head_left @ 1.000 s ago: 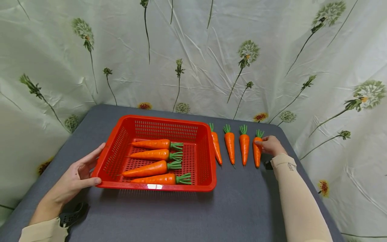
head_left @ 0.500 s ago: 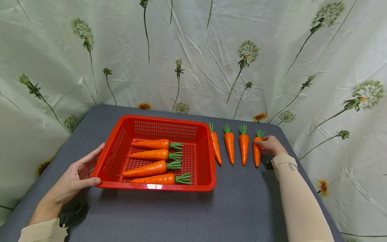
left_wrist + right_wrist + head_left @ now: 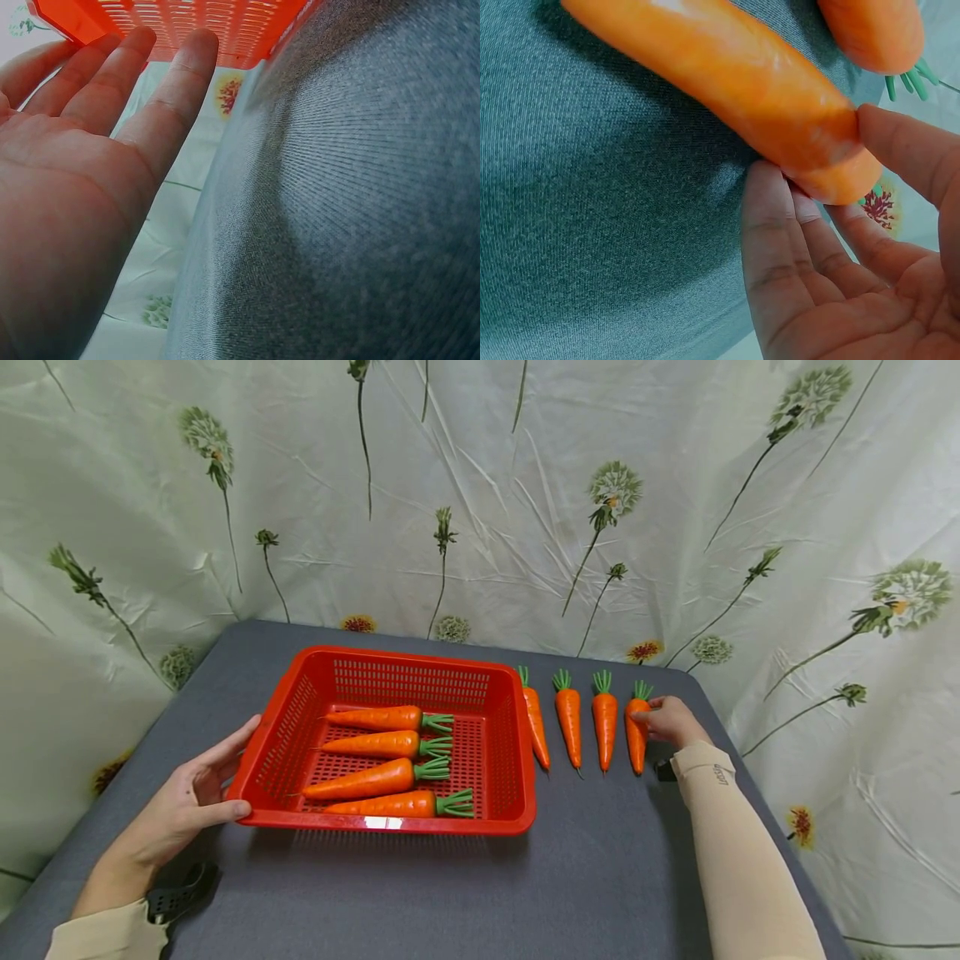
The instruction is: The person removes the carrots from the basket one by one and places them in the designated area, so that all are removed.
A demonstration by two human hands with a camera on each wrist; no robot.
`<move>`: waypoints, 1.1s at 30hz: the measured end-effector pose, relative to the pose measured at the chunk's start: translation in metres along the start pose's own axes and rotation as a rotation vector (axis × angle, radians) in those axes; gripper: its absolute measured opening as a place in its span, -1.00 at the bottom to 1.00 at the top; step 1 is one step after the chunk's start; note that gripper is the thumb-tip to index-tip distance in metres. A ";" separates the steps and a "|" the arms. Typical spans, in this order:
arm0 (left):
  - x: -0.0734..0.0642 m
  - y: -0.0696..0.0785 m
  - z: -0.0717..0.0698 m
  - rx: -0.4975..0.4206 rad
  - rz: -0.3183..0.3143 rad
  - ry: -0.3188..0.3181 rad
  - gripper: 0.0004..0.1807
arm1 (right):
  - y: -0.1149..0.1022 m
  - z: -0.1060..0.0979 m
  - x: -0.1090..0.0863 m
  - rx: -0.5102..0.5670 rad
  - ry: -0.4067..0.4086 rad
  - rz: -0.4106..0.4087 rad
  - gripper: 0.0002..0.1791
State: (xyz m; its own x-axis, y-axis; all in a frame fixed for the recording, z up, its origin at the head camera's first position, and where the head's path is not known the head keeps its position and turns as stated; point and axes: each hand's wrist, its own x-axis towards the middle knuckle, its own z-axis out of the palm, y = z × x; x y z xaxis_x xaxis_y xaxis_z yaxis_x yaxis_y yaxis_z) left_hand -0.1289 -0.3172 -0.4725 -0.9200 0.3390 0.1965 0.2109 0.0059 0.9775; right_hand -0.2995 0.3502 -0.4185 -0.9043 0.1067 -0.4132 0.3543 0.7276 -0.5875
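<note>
My left hand (image 3: 183, 802) rests against the left side of a red plastic basket (image 3: 517, 752), its thumb at the front corner. In the left wrist view the fingers of that hand are extended along the outside of the basket (image 3: 247, 30). Several carrots (image 3: 367, 779) with green tops lie side by side in the basket. Right of it, my right hand (image 3: 672, 720) pinches the rightmost carrot (image 3: 637, 745) of a row near its top. In the right wrist view, thumb and fingertips lie on opposite sides of this carrot (image 3: 735, 82), which is on the cloth.
Next to the held carrot stand the other carrots of the row (image 3: 605, 727), green tops toward the back. The leftmost carrot (image 3: 536, 727) is partly hidden by the basket's rim. A grey cloth (image 3: 585, 877) covers the table. A flower-printed curtain (image 3: 510, 527) hangs behind.
The right hand and its carrot have shifted very slightly, with the carrot's top a little to the left. The left hand and the basket have stayed in place.
</note>
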 end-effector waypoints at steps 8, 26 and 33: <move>0.001 0.001 0.000 -0.009 0.007 -0.008 0.04 | 0.001 -0.001 -0.001 0.022 -0.018 0.011 -0.20; 0.000 0.001 -0.001 -0.007 0.013 -0.011 0.03 | -0.001 -0.001 -0.008 0.047 -0.022 0.027 -0.25; -0.001 0.002 0.001 0.004 0.001 -0.001 0.03 | -0.002 -0.004 -0.011 0.012 -0.015 0.014 -0.22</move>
State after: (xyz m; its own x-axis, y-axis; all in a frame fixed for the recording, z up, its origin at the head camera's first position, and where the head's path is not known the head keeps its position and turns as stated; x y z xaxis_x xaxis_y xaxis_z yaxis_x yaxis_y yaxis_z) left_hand -0.1278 -0.3166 -0.4709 -0.9197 0.3395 0.1974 0.2131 0.0092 0.9770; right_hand -0.2911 0.3500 -0.4100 -0.8956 0.1070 -0.4317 0.3700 0.7178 -0.5897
